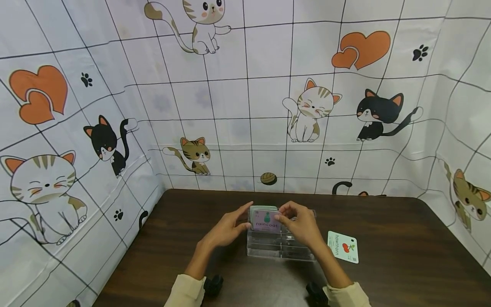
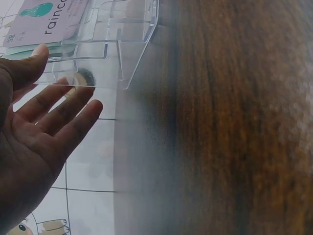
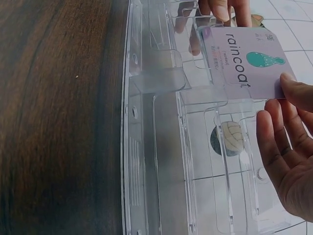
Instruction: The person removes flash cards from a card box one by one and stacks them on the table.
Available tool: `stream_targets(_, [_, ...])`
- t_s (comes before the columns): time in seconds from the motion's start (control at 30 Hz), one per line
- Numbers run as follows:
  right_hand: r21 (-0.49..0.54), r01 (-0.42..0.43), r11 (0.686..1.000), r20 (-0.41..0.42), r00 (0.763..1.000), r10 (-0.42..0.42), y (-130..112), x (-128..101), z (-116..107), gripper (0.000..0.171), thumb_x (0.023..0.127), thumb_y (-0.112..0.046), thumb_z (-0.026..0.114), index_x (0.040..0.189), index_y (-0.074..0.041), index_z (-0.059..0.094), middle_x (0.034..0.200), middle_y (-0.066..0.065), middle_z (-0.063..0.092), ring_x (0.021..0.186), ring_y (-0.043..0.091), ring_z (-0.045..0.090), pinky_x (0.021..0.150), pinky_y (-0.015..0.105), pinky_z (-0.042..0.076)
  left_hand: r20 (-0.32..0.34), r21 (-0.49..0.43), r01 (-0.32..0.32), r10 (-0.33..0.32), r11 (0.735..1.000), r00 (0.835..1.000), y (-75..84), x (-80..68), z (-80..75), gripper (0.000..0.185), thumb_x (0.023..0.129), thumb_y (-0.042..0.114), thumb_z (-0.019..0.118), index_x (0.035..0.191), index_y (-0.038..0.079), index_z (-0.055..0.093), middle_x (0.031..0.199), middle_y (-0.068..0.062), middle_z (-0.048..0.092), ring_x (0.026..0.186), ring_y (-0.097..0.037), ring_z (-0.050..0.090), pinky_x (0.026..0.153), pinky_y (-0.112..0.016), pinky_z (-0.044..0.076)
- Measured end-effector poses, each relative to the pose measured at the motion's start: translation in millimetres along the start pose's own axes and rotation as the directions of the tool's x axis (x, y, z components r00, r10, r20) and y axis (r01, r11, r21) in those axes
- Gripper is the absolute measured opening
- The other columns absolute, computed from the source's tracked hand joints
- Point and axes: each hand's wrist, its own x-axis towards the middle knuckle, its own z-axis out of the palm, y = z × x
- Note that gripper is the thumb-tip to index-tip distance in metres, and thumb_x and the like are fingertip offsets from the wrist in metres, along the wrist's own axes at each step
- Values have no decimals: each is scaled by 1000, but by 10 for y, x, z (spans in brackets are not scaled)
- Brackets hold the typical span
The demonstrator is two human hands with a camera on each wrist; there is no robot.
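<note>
A lilac card [image 1: 265, 226] printed "raincoat" stands at the front of a stack of cards in the back left compartment of a clear plastic holder [image 1: 264, 248]. My right hand [image 1: 305, 225] pinches this card by its right edge, the thumb [image 3: 296, 90] on its face. At the left side of the holder is my left hand [image 1: 225, 229], its thumb beside the stack's edge. The left wrist view shows the other left fingers [image 2: 73, 125] stretched out along the holder's outer side. Whether the left thumb presses the cards, I cannot tell.
A white "hawthorn" card [image 1: 342, 247] with red fruit lies face up on the dark wooden table [image 1: 395, 238], right of the holder. A cat-patterned white cloth [image 1: 230, 128] hangs behind the table and along both sides.
</note>
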Motion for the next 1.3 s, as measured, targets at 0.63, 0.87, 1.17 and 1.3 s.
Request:
stream_targets(0.63, [-58, -15, 998, -37, 999, 13, -16, -18, -9, 10, 93, -14, 84, 102, -12, 79, 95, 4, 82, 89, 19, 75, 71, 27, 56, -9, 6, 29, -29, 1000, 1000, -8, -25, 7, 71, 109, 18, 64, 171, 20, 29, 156, -15, 60, 145, -36, 59, 117, -59, 48])
stream_targets(0.87, [-32, -16, 999, -41, 999, 15, 1, -29, -29, 7, 94, -12, 83, 100, -12, 80, 95, 6, 82, 89, 19, 76, 70, 26, 55, -3, 2, 15, -15, 1000, 1000, -8, -26, 17, 71, 109, 16, 63, 171, 19, 29, 156, -16, 60, 145, -37, 59, 116, -61, 48])
stream_targets(1.17, [-21, 2, 1000, -37, 999, -3, 1, -21, -37, 7, 96, -10, 82, 102, -10, 80, 95, 5, 82, 84, 15, 74, 75, 25, 57, -1, 18, 9, -9, 1000, 1000, -12, -7, 9, 70, 110, 17, 62, 171, 17, 29, 156, -17, 61, 145, -37, 59, 115, -60, 49])
stream_targets(1.3, [-22, 5, 1000, -40, 999, -6, 2, -5, -34, 7, 96, -9, 81, 103, -10, 80, 97, 6, 82, 84, 14, 74, 77, 25, 58, -2, 13, 22, -22, 1000, 1000, -6, -2, 1, 70, 110, 17, 63, 171, 20, 29, 156, -15, 61, 146, -35, 59, 116, -60, 49])
